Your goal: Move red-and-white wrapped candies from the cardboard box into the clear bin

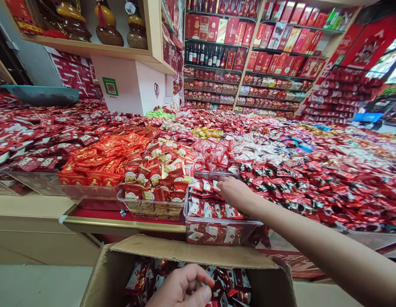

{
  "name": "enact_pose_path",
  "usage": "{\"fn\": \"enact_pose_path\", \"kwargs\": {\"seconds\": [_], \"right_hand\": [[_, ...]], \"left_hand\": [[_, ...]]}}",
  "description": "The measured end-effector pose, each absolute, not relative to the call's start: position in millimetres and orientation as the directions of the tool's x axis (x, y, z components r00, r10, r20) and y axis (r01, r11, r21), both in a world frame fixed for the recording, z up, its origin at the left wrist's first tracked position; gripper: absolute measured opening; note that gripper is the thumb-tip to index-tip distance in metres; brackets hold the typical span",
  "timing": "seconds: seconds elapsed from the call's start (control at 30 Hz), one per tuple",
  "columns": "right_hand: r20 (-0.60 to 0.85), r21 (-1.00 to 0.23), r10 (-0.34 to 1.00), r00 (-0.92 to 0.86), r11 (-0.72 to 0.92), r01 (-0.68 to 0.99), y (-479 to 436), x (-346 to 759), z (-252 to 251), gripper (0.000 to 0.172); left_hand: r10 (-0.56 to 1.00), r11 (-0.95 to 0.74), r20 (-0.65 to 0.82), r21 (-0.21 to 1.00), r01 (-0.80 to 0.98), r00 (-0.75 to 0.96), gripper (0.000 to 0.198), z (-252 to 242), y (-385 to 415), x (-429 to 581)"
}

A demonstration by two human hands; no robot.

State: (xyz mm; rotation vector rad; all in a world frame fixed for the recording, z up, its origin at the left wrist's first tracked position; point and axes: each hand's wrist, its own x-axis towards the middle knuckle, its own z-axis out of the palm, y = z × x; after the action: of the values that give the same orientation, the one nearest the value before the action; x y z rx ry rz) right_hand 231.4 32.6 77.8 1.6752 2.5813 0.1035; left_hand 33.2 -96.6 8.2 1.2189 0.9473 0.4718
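My right hand (233, 192) reaches into a clear plastic bin (213, 225), its fingers closed at a small red-and-white wrapped candy (216, 186). Its fingertips are partly hidden. More candies of this kind stand in rows inside that bin. Low in the view, my left hand (181, 286) is over an open cardboard box (191, 252), with curled fingers and the thumb near them. What it grips, if anything, is hidden; a bit of red shows below the thumb. Inside the box lie several loose red-and-white wrapped candies (138, 275).
Left of the bin is a clear bin of durian candies (154, 194), then orange-red packets (98, 155). Heaped candies (313, 179) cover the counter to the right. A white pillar (121, 85), a blue-green basket (41, 94) and shelves of boxes and bottles (217, 55) stand behind.
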Motion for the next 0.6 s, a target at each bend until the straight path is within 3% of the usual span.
{"fn": "enact_pose_path", "kwargs": {"seconds": [0.03, 0.13, 0.2, 0.3, 0.47, 0.6], "right_hand": [[0.031, -0.027, 0.903, -0.428, 0.429, 0.903, 18.3, 227.7, 84.4, 0.02], [0.114, -0.559, 0.874, -0.472, 0.449, 0.697, -36.4, 213.5, 97.3, 0.022], [0.112, -0.752, 0.886, -0.451, 0.372, 0.545, -69.4, 205.2, 95.3, 0.028], [0.138, -0.897, 0.922, -0.361, 0.272, 0.35, -94.1, 199.7, 79.5, 0.035], [0.018, -0.998, 0.975, -0.219, 0.002, -0.071, -87.0, 207.2, 54.4, 0.024], [-0.056, -0.977, 0.983, -0.176, -0.091, -0.192, -83.4, 211.8, 47.0, 0.027]], "left_hand": [[0.826, 0.27, -0.304, 0.953, 0.141, 0.475, 0.042, 13.2, -97.0, 33.4], [0.977, 0.089, -0.105, 0.992, 0.093, 0.187, 0.032, 30.7, -95.6, 36.5], [0.996, -0.074, 0.067, 0.989, 0.128, 0.055, 0.023, 40.8, -91.5, 40.8], [0.975, -0.222, 0.218, 0.964, 0.148, 0.039, 0.014, 49.2, -82.7, 48.6], [0.958, -0.023, 0.032, 0.999, -0.034, 0.285, 0.024, 51.7, -76.1, 55.3], [0.942, 0.091, -0.066, 0.994, -0.061, 0.328, 0.027, 51.3, -78.6, 53.9]]}}
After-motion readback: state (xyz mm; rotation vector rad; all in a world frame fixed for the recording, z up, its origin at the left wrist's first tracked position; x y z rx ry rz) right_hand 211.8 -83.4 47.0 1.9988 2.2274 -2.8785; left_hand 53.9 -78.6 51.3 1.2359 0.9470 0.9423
